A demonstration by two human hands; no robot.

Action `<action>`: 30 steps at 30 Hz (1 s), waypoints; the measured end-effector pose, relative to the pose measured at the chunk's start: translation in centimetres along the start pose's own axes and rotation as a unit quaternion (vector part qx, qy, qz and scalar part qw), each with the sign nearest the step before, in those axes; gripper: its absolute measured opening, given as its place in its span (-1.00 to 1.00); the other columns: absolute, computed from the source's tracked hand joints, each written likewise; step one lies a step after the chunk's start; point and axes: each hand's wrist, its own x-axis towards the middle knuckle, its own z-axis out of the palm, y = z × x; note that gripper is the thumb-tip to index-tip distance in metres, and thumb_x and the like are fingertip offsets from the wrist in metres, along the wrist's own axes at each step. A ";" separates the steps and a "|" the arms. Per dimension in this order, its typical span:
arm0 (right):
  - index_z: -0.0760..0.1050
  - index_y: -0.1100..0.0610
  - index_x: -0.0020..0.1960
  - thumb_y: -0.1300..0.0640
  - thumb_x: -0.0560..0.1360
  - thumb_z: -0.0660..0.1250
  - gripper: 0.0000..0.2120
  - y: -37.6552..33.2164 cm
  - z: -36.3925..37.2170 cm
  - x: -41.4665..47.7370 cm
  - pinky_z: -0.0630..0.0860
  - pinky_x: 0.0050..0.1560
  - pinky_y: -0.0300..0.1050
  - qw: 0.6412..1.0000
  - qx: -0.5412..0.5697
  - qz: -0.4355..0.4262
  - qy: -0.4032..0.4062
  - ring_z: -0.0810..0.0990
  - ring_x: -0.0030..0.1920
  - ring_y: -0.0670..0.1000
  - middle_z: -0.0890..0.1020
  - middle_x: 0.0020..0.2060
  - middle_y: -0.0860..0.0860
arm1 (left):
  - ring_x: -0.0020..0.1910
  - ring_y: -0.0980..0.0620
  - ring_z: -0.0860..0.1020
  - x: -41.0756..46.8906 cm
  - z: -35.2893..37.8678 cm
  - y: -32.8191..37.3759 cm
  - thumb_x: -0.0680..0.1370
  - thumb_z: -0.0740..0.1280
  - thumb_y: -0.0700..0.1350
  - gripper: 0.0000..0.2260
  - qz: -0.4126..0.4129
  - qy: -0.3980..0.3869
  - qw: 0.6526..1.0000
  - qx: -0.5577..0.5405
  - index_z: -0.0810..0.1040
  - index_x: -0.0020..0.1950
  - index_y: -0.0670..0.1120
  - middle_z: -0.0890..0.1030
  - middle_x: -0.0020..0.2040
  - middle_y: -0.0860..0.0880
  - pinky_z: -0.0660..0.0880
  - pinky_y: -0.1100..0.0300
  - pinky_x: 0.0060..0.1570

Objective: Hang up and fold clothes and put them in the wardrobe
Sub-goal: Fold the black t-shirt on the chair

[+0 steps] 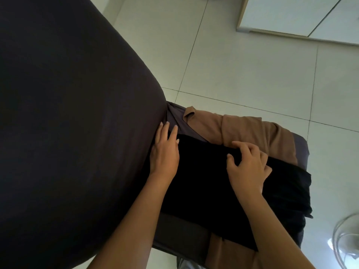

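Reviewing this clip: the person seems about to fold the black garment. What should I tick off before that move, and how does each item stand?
1. Black garment spread flat: not ok; the middle is smooth, but its right end looks rumpled.
2. Left hand steadying the garment's left edge: ok; fingers straight, lying flat.
3. Right hand has a firm pinch on the top edge: cannot tell; fingers are curled on the cloth.
4. Brown garment out of the way: not ok; it lies under the black one and shows at both ends.
5. Wardrobe open and ready: cannot tell; only white panels show.
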 end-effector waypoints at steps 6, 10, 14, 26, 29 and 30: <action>0.55 -0.03 0.01 0.01 0.51 0.32 -0.89 0.6 -0.9 2.7 0.11 0.02 -0.03 0.996 -0.057 0.008 -0.061 0.39 0.16 0.04 0.55 0.05 -0.08 | 0.23 0.02 0.38 2.4 0.3 0.2 0.59 0.25 -0.22 -0.93 0.010 0.025 1.000 -0.015 0.49 0.02 -0.19 0.43 0.16 -0.07 0.37 0.24 -0.07; 0.56 0.02 -0.02 0.09 0.50 0.33 -0.93 0.6 -0.9 3.5 0.09 0.00 -0.08 0.999 -0.007 0.012 -0.038 0.44 0.11 0.02 0.50 -0.05 -0.12 | 0.06 0.06 0.39 3.6 0.4 0.5 0.59 0.25 -0.23 -0.96 0.001 0.047 0.999 -0.013 0.48 0.01 -0.16 0.45 0.08 -0.05 0.27 0.26 -0.18; 0.52 0.08 0.09 0.17 0.47 0.35 -0.80 1.5 0.8 1.8 0.17 0.13 -0.04 0.998 0.003 0.004 0.055 0.36 0.21 0.08 0.44 0.04 -0.01 | 0.34 -0.13 0.40 2.5 1.8 1.4 0.46 0.39 -0.34 -0.78 0.022 0.124 0.992 0.007 0.54 0.08 -0.18 0.49 0.24 -0.15 0.45 0.08 0.21; 0.07 0.04 0.51 -0.17 0.59 0.04 -0.43 14.8 -2.2 -2.8 0.16 0.38 0.22 0.858 0.242 0.441 0.103 0.22 0.43 0.26 0.21 0.47 0.18 | 0.54 0.05 -0.03 -6.6 7.7 9.4 0.65 0.00 0.08 -0.55 0.263 -0.028 0.961 -0.075 0.13 0.52 -0.01 0.12 0.54 -0.06 -0.05 -0.01 0.49; 0.21 0.11 0.43 -0.16 0.55 0.16 -0.44 19.1 -2.9 -2.3 0.46 0.07 0.11 0.772 0.428 0.470 -0.002 0.48 0.16 0.18 0.41 0.32 0.18 | 0.54 0.05 -0.08 -7.8 8.3 11.6 0.64 0.03 0.09 -0.52 0.287 -0.040 0.956 -0.051 0.10 0.54 0.00 0.07 0.55 -0.05 -0.11 -0.05 0.49; 0.27 0.11 0.37 -0.10 0.55 0.21 -0.52 20.2 -3.6 -2.1 0.48 -0.09 0.00 0.747 0.477 0.463 -0.012 0.51 0.00 0.09 0.47 0.20 0.17 | 0.54 0.05 -0.09 -8.5 8.5 12.7 0.64 0.04 0.10 -0.52 0.294 -0.045 0.954 -0.039 0.10 0.54 0.00 0.06 0.56 -0.04 -0.12 -0.05 0.49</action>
